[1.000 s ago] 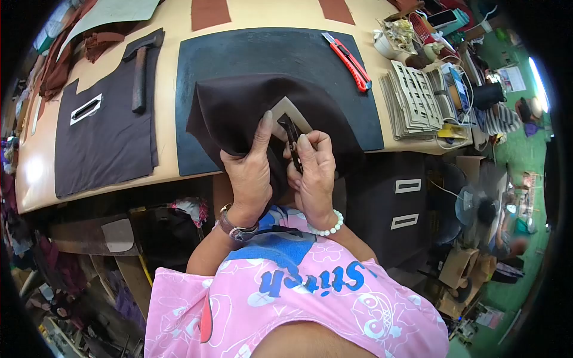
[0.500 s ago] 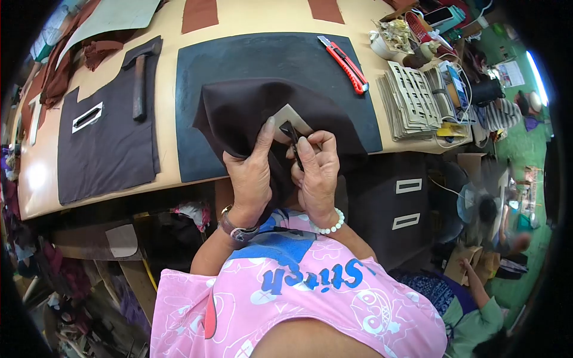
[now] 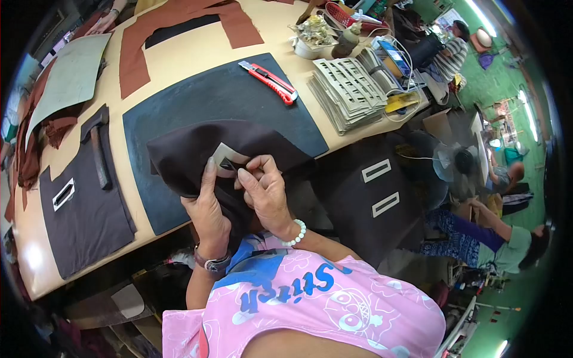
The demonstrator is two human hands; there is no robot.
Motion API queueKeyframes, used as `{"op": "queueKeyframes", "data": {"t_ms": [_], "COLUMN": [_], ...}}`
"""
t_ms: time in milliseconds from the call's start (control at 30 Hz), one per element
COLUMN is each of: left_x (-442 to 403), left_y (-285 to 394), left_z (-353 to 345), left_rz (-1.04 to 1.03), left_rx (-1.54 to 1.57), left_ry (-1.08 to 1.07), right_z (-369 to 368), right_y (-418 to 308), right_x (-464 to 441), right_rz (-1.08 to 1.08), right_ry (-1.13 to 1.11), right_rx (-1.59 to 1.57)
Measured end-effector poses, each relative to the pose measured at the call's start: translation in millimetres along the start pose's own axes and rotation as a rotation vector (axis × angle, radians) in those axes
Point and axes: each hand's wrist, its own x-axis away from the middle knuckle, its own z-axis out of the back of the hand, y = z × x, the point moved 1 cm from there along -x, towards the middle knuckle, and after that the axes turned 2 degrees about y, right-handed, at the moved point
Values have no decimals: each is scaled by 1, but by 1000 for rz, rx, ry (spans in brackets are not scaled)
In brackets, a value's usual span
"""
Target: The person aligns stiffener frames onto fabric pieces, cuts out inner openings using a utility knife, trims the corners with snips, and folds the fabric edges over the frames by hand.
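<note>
A dark brown sheet of leather-like material (image 3: 262, 140) is raised in folds over the near edge of a dark cutting mat (image 3: 185, 89). My left hand (image 3: 209, 215) grips it, the thumb lying along the edge of a pale patch (image 3: 222, 153) on its surface. My right hand (image 3: 267, 194) is closed, thumb against fingers, on a narrow dark piece (image 3: 228, 163) that shows at the patch's middle. Whether that piece is a flap of the material or a tool I cannot tell. A red utility knife (image 3: 268, 82) lies on the mat, beyond both hands.
At left, a hammer (image 3: 98, 152) rests on a dark cut panel (image 3: 83, 221) with a pale-framed slot. Stacked slotted cards (image 3: 349, 92) stand right of the mat. Another dark panel (image 3: 352, 209) with two pale frames hangs at the table's right. A fan and other people are farther right.
The view has swung to the right, so the table appears shifted left and tilted. Both hands still hold the brown material; my right fingers sit closer over the dark piece.
</note>
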Motion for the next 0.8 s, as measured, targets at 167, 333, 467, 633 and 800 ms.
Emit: {"op": "queueKeyframes", "data": {"t_ms": [167, 333, 467, 633, 800], "left_x": [3, 0, -10, -11, -3], "left_y": [4, 4, 8, 19, 27], "left_z": [-4, 2, 4, 3, -8], "left_rz": [19, 42, 50, 78, 112], "left_rx": [21, 32, -29, -119, -123], "left_ry": [-28, -18, -7, -141, -216], "right_z": [1, 1, 12, 31, 20], "right_y": [2, 4, -2, -41, -69], "right_x": [2, 3, 9, 2, -8], "right_rz": [53, 50, -13, 343, 813], "right_ry": [8, -2, -57, -139, -273], "right_rx": [39, 62, 169, 794, 1028]}}
